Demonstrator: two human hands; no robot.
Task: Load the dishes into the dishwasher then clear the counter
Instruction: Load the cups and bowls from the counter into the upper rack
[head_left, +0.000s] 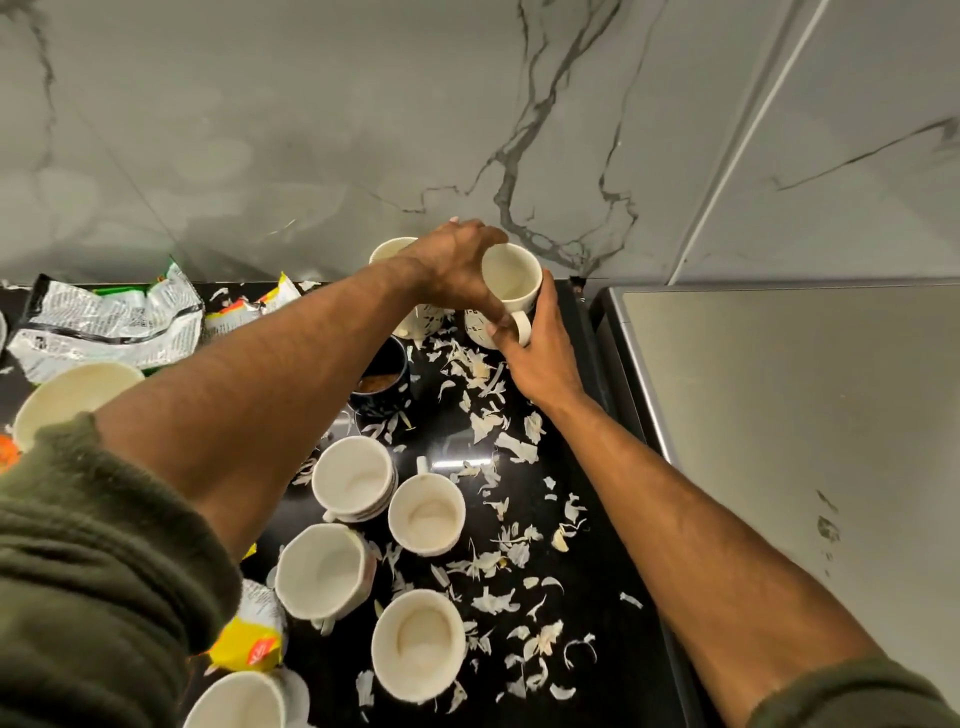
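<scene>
A white mug (511, 278) is held at 12 o'clock of the black counter (587, 525), close to the marble wall (311, 130). The right hand (540, 358) is closed round its handle and lower side; the left hand (457, 270) is curled over the rim from the 9 o'clock side, fingers bent on the mug wall. Whether the mug is lifted clear or resting on another cup beneath cannot be told (a patterned cup (480, 327) shows just under it).

Risks, as judged: a second cup (392, 249) is hidden behind the left wrist and could be knocked if the forearm sweeps back; the dark mug (382, 379) with brown residue stands directly under the left forearm and could be tipped. The five white cups (426, 514) crowded at 6 to 7 o'clock leave little room for setting anything down.

The counter is glossy and strewn with pale peel scraps (498, 561), so footing for crockery is judged poor. Crumpled wrappers (109, 322) lie at 10 o'clock. A steel surface (805, 415) adjoins at 3 o'clock
</scene>
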